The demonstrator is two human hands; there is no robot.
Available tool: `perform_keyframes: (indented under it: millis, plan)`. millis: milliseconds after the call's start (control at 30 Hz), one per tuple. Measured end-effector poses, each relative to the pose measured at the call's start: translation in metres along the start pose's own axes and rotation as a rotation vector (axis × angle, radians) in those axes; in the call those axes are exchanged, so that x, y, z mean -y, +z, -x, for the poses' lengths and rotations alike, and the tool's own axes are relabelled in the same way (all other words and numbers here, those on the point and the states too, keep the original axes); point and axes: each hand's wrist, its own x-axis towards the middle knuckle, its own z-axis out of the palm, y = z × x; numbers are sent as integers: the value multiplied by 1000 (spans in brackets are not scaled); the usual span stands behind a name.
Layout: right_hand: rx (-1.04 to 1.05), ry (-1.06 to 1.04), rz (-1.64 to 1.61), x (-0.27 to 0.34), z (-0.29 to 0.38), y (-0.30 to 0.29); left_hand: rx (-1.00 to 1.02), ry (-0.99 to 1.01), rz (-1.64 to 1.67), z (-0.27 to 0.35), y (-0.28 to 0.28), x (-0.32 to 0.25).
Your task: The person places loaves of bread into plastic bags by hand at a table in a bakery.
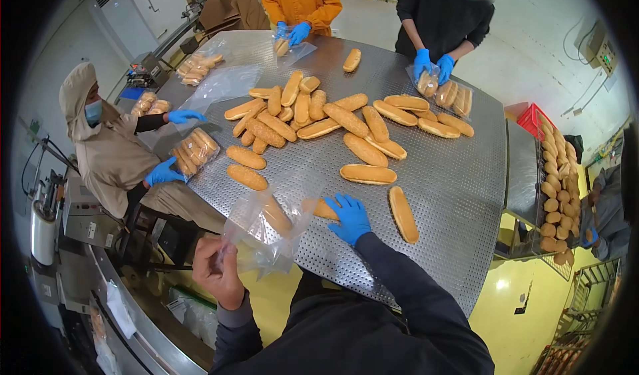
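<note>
My left hand (pixel 219 270), bare, pinches the edge of a clear plastic bag (pixel 294 190) low over the table's near edge. One long bread roll (pixel 276 215) shows through the film. My right hand (pixel 351 219) wears a blue glove and has its thumb and fingers around the right end of another long roll (pixel 319 209). The bag's film overlaps that roll's left end; whether it lies inside, I cannot tell. Just right of this hand lies a single roll (pixel 404 214), and beyond it another roll (pixel 368 174).
A pile of rolls (pixel 299 108) covers the middle of the perforated metal table (pixel 449 215). Co-workers' gloved hands handle bags at the left (pixel 164 171) and far side (pixel 432 68). Bagged rolls (pixel 195 150) stand left. A rack of buns (pixel 554 205) is at the right.
</note>
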Motion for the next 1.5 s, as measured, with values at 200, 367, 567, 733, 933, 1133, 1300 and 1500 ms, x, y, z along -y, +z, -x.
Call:
perform_keyframes:
  millis: [200, 367, 567, 733, 933, 1133, 1300, 1500]
  plan:
    - [-18, 319, -106, 9, 42, -32, 26, 91, 63, 24, 3, -16]
    - [-392, 597, 137, -47, 80, -82, 138, 176, 164, 25, 26, -34]
    - [-200, 324, 489, -72, 99, -84, 503, 528, 279, 23, 82, -39]
    - [-160, 498, 206, -65, 90, -115, 951, 452, 173, 61, 128, -15]
    - [-60, 814, 256, -93, 122, -122, 805, 237, -72, 132, 125, 22]
    - [-223, 779, 122, -140, 152, -107, 762, 316, -91, 134, 143, 35]
    - [-299, 798, -1152, -81, 184, -146, 703, 335, -106, 112, 153, 46]
    - [159, 740, -1324, 18, 213, -159, 917, 389, -109, 98, 170, 25]
